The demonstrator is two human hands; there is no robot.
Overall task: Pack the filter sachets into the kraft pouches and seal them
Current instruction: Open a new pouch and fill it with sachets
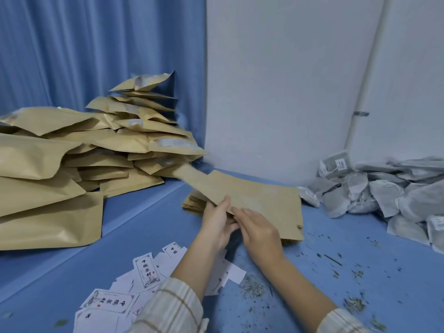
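Both hands at mid-scene on a flat kraft pouch (pixel 252 195), lifted off the stack of empty pouches (pixel 292 233) on the blue counter (pixel 149 219). Left hand (pixel 216 221) pinching the pouch's near edge, thumb on top; right hand (pixel 258 230) just beside it, fingers (pixel 240 212) laid fairly straight against that same edge, probably parting the mouth. Long axis of the pouch running from the hands toward far left, blurred at its far tip. Filter sachets (pixel 384 195) heaped well apart to the right, so nearer the right hand for the coming reach. Filled pouches (pixel 72 164) piled far left; printed labels (pixel 146 270) near the left sleeve; loose herb crumbs (pixel 355 304) scattered near right.
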